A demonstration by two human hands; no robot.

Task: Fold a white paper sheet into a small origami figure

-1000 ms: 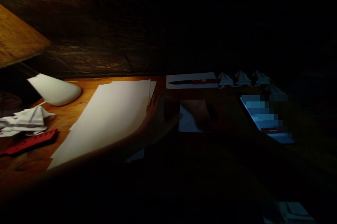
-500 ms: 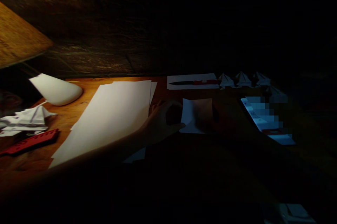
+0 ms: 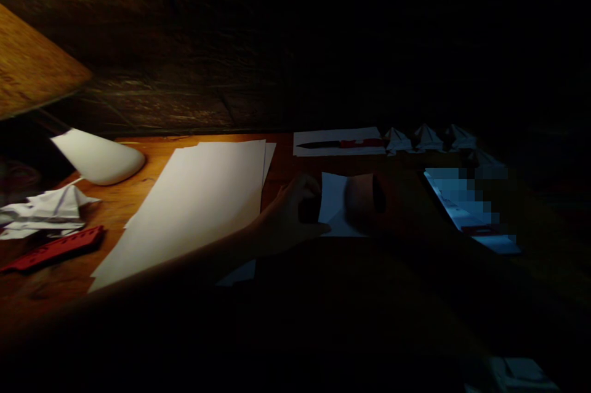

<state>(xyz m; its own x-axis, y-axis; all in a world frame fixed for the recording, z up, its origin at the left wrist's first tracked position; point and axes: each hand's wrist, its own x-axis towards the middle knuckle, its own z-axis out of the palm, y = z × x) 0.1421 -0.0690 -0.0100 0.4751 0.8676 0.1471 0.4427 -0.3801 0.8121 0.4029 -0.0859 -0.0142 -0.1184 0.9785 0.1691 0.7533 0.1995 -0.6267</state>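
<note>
Holding: the left hand [image 3: 289,214] and the right hand [image 3: 362,199] sit on either side of a small white sheet of paper [image 3: 335,208], low on the wooden tabletop [image 3: 279,162].

Fingers: the left fingers [image 3: 305,186] curl inward at the sheet's left edge, touching it; the right hand lies dark across the sheet's right part. Shadow hides whether either hand is clenched on the paper, so I cannot tell.

Sheet: flat against the tabletop between both hands, with its middle showing.

Left of hands: a stack of large white paper sheets [image 3: 207,202] lies just beside the left hand, and beyond it are a white desk lamp head [image 3: 99,159], a crumpled folded paper [image 3: 44,211] and a red perforated plastic strip [image 3: 53,249].

Far edge: a knife with a red handle [image 3: 339,144] lies on a white sheet [image 3: 339,134], next to a row of folded paper shapes [image 3: 427,138].

Right: a blurred, glowing blue screen [image 3: 466,205] lies on the tabletop.
</note>
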